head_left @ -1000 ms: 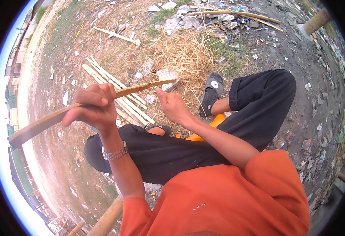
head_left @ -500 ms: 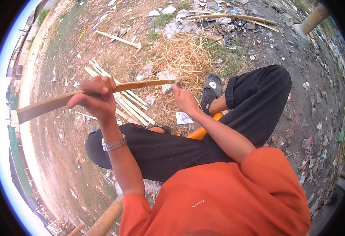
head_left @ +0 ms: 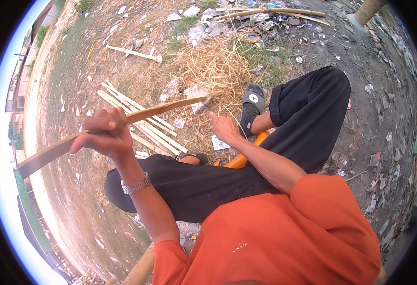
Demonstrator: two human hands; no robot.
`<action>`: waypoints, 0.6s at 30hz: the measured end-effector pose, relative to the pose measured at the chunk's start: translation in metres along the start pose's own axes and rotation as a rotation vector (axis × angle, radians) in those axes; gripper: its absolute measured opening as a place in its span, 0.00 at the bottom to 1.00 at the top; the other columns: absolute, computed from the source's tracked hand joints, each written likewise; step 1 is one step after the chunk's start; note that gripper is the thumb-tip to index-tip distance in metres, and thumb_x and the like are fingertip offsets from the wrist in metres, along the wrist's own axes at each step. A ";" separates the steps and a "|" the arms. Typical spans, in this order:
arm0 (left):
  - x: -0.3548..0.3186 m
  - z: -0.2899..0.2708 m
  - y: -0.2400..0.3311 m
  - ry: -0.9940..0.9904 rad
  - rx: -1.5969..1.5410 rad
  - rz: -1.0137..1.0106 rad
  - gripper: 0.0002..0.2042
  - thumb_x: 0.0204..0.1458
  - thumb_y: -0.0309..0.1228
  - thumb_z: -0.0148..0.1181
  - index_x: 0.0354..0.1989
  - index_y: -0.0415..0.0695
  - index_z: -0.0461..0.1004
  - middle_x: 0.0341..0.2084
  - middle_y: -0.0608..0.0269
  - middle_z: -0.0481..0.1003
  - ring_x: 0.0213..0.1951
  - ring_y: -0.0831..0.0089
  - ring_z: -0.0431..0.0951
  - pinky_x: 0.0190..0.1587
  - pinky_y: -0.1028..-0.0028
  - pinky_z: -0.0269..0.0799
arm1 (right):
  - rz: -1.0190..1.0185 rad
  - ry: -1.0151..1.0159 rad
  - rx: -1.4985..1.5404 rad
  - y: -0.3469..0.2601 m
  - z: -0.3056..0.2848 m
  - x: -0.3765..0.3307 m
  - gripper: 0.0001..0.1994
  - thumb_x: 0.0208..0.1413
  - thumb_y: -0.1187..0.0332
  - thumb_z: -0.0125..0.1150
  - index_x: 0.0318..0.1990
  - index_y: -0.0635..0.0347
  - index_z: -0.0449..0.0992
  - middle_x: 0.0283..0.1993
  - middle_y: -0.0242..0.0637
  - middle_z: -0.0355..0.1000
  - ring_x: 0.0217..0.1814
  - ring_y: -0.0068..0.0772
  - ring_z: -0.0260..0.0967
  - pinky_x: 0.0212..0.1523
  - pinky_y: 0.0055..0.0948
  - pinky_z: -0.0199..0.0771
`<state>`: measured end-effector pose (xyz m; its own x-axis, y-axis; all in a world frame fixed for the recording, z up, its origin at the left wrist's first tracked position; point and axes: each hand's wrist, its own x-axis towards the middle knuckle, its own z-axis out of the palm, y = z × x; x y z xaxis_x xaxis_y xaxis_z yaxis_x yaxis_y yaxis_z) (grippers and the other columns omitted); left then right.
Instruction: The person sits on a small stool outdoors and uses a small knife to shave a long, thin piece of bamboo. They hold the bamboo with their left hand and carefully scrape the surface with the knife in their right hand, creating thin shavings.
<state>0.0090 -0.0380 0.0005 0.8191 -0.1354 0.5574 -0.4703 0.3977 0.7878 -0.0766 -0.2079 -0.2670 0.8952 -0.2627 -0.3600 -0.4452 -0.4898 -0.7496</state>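
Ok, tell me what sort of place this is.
Likely an open-air dirt yard or vacant lot: bare ground strewn with litter, a heap of dry straw, and split bamboo strips lying on the ground.

- Wooden strip (head_left: pixel 108 128): pale, matt, split wood, rough-edged.
- Wristwatch (head_left: pixel 136 184): metal band, dull sheen.
- Stacked slats (head_left: pixel 137 121): bare light wood, unfinished.
- Trousers (head_left: pixel 246 161): black cloth, matt.
- Shirt (head_left: pixel 275 237): orange cloth, matt.
- Ground (head_left: pixel 384 95): dry dirt, straw, paper scraps.

An outdoor dirt yard: bare ground (head_left: pixel 374 123), a dry straw heap (head_left: pixel 213 61), split wooden slats (head_left: pixel 137 118), scattered litter (head_left: pixel 246 23) at the far side.
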 end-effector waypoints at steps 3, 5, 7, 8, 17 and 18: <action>-0.009 0.007 -0.001 0.059 0.017 -0.015 0.37 0.44 0.71 0.32 0.14 0.44 0.61 0.06 0.73 0.47 0.10 0.81 0.43 0.15 0.78 0.39 | -0.063 -0.076 0.248 -0.075 -0.039 -0.021 0.37 0.65 0.48 0.29 0.17 0.73 0.71 0.17 0.60 0.67 0.23 0.54 0.68 0.34 0.49 0.66; -0.001 0.006 -0.003 0.038 0.009 -0.015 0.37 0.43 0.72 0.32 0.13 0.44 0.61 0.06 0.73 0.48 0.10 0.81 0.43 0.15 0.78 0.39 | -0.150 -0.086 0.305 -0.101 -0.049 -0.031 0.37 0.65 0.50 0.30 0.10 0.68 0.67 0.12 0.57 0.64 0.17 0.53 0.67 0.30 0.51 0.67; -0.001 0.003 -0.003 0.002 -0.012 -0.012 0.38 0.43 0.72 0.32 0.13 0.44 0.61 0.06 0.73 0.48 0.10 0.81 0.43 0.15 0.77 0.38 | -0.171 -0.145 0.290 -0.106 -0.047 -0.035 0.37 0.65 0.50 0.30 0.10 0.69 0.67 0.12 0.58 0.64 0.17 0.55 0.66 0.30 0.51 0.67; -0.003 0.004 -0.003 0.020 0.008 -0.014 0.38 0.43 0.73 0.32 0.13 0.44 0.60 0.07 0.73 0.47 0.10 0.81 0.42 0.16 0.77 0.38 | -0.163 -0.070 0.319 -0.103 -0.034 -0.037 0.36 0.65 0.49 0.32 0.14 0.73 0.68 0.14 0.61 0.63 0.19 0.59 0.66 0.31 0.52 0.65; -0.004 0.016 -0.002 0.202 0.116 0.012 0.36 0.46 0.71 0.32 0.14 0.45 0.60 0.08 0.74 0.44 0.13 0.82 0.40 0.17 0.77 0.39 | -0.063 -0.053 0.231 -0.068 -0.015 -0.009 0.36 0.65 0.50 0.30 0.16 0.71 0.72 0.14 0.59 0.66 0.19 0.57 0.68 0.30 0.51 0.67; -0.002 0.015 -0.001 0.193 0.127 0.010 0.36 0.46 0.71 0.32 0.14 0.45 0.60 0.08 0.74 0.43 0.13 0.82 0.40 0.17 0.78 0.38 | -0.111 -0.031 0.234 -0.075 -0.016 -0.012 0.36 0.65 0.50 0.30 0.16 0.71 0.72 0.14 0.58 0.66 0.19 0.57 0.68 0.30 0.51 0.67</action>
<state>0.0026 -0.0522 0.0020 0.8562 0.0486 0.5144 -0.5061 0.2789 0.8161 -0.0546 -0.1810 -0.1975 0.9401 -0.1905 -0.2826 -0.3305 -0.3074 -0.8923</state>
